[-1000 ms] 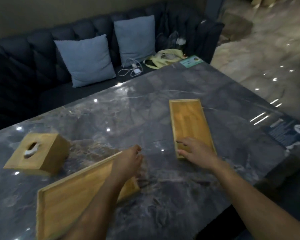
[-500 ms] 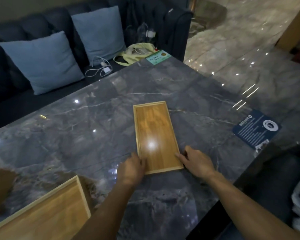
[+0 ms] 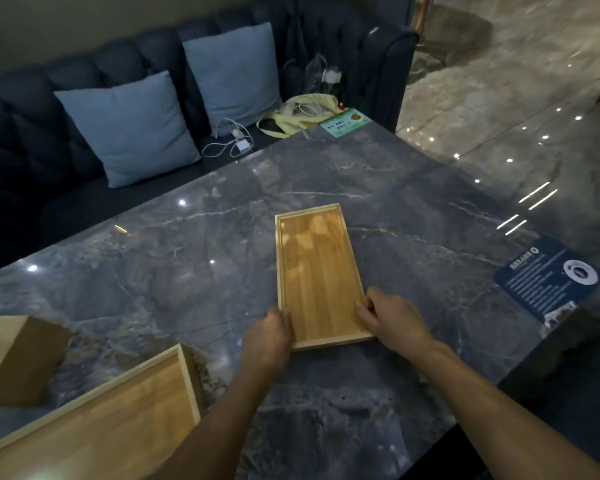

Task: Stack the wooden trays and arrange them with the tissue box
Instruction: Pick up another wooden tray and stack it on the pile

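My left hand (image 3: 269,336) and right hand (image 3: 392,320) clasp the near corners of the small tray (image 3: 317,275), one on each long side, at centre frame on the table (image 3: 187,271). Its long axis runs away from me toward the upper frame. The large tray (image 3: 94,431) lies lower left, nearer my left hand, angled up to the right; the tissue box (image 3: 13,358) sits at the left edge.

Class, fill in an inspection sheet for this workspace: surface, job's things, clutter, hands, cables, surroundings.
Surface: grey marble table, glossy, light reflections.
Job's things: small wooden tray flat at centre; larger wooden tray near left, apart; tissue box at left edge.
Clutter: blue card, green card.
Hands: left hand and right hand grip the small tray's near corners.
Cables: white charger cable on sofa.
Surroundings: dark sofa, two blue cushions, yellow bag.
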### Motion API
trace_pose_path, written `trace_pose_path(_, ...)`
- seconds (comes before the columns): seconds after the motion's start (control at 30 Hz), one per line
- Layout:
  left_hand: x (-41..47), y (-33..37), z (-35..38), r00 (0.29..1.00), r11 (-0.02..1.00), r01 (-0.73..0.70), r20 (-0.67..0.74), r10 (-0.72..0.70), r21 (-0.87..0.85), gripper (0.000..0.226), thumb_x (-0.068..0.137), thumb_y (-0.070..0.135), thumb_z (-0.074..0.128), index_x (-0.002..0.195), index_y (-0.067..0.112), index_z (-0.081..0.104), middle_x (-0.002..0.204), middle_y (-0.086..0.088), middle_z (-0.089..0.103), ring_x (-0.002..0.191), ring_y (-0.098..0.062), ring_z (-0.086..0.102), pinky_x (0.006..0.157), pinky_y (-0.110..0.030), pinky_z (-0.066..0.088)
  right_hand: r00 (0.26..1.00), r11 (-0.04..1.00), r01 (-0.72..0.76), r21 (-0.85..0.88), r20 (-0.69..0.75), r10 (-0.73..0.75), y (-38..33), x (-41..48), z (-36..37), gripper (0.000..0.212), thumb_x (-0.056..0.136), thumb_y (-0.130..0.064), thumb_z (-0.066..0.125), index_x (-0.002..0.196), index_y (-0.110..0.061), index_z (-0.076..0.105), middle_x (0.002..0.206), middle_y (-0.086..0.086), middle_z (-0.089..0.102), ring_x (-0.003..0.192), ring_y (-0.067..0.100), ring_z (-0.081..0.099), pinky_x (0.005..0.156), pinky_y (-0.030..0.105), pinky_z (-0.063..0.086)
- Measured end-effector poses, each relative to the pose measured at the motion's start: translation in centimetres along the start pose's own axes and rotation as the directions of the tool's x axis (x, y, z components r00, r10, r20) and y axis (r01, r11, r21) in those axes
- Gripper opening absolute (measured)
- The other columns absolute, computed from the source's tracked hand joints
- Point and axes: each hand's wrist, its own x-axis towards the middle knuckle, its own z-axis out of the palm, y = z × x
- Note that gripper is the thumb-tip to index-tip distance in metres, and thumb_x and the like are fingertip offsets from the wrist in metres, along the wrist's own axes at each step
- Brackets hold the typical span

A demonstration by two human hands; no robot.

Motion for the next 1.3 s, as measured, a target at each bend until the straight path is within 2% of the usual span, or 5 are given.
trace_pose_path(0.53, -6.6, -10.3, -12.5, 0.897, 0.941, 0.017, -0.411, -0.163, -0.337, 0.031, 0.086, 0.048, 0.050, 0.078, 0.019, 0.054, 0.070, -0.002, 0.062, 0.067, -0.018, 0.061, 0.057, -0.034, 0.045, 0.951, 0.717, 0.283, 0.637, -0.089, -0.296, -15.0, 2.1, 1.1, 0.012, 0.086, -0.009, 0.059, 0.085, -0.016, 0.050, 0.081, 0.007, 0.062, 0.070, 0.015, 0.059, 0.060, 0.021, 0.045)
trace_pose_path(0.67, -7.6, -13.8, -16.4, 0.953, 0.262, 0.058, -0.025, -0.302, -0.963, 0.055, 0.077, 0.058, 0.053, 0.113, 0.016, 0.058, 0.106, -0.004, 0.071, 0.092, -0.017, 0.069, 0.066, -0.030, 0.055, 0.870, 0.652, 0.366, 0.664, 0.006, -0.494, -18.8, 1.3, 2.0, 0.023, 0.084, -0.005, 0.060, 0.080, -0.025, 0.049, 0.074, 0.001, 0.062, 0.058, -0.003, 0.057, 0.053, 0.013, 0.044)
trace_pose_path(0.77, -8.7, -15.9, -17.9, 0.926, -0.159, -0.042, 0.021, -0.377, -0.986, 0.049, 0.086, 0.045, 0.051, 0.121, 0.011, 0.053, 0.113, -0.011, 0.069, 0.100, -0.026, 0.066, 0.070, -0.039, 0.055, 0.815, 0.643, 0.403, 0.651, 0.064, -0.576, -21.2, 1.1, 3.4, 0.020, 0.082, -0.009, 0.065, 0.079, -0.024, 0.051, 0.067, -0.004, 0.058, 0.055, -0.001, 0.053, 0.050, 0.012, 0.041)
trace_pose_path(1.07, -10.7, -16.9, -18.6, 0.499, -0.064, -0.457, -0.196, -0.844, -0.887, 0.028, 0.094, 0.031, 0.046, 0.111, 0.010, 0.053, 0.090, -0.003, 0.066, 0.067, -0.011, 0.069, 0.055, -0.028, 0.056, 0.909, 0.565, 0.288, 0.773, -0.035, -0.415, -24.8, -1.2, 7.2, 0.027, 0.077, -0.045, 0.064, 0.098, -0.041, 0.048, 0.083, 0.003, 0.066, 0.064, 0.004, 0.062, 0.052, 0.014, 0.045)
trace_pose_path(1.3, -11.7, -18.2, -18.6, 0.568, -0.071, -0.399, -0.186, -0.802, -0.914, 0.035, 0.091, 0.025, 0.053, 0.123, 0.013, 0.047, 0.105, -0.001, 0.063, 0.088, -0.016, 0.064, 0.062, -0.032, 0.052, 0.966, 0.527, 0.207, 0.824, -0.087, -0.245, -28.0, -4.1, 9.9, 0.036, 0.095, -0.028, 0.043, 0.129, -0.034, 0.037, 0.118, -0.009, 0.060, 0.110, 0.014, 0.057, 0.090, 0.037, 0.049)
